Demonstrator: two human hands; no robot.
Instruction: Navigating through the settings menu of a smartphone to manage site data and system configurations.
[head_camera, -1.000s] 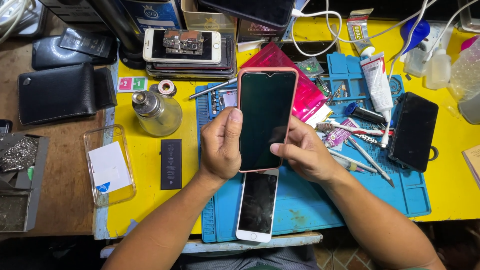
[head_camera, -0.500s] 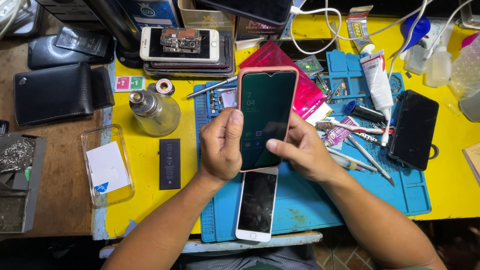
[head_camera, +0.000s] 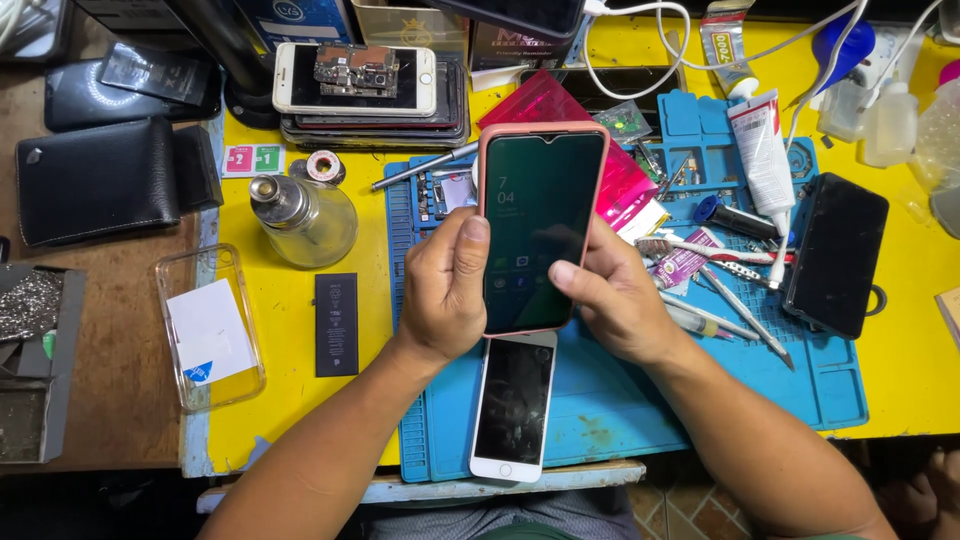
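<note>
Both hands hold the pink-cased phone up over the blue mat. The left hand grips its left edge, thumb on the lit screen; the right hand cradles its right edge, thumb touching the glass. A white phone lies just below on the bench.

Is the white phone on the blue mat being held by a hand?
No, the white phone lies flat on the blue mat below both hands, which hold the pink-cased phone instead.

Pink-cased phone in left hand and right hand, above white phone on blue mat.
</note>
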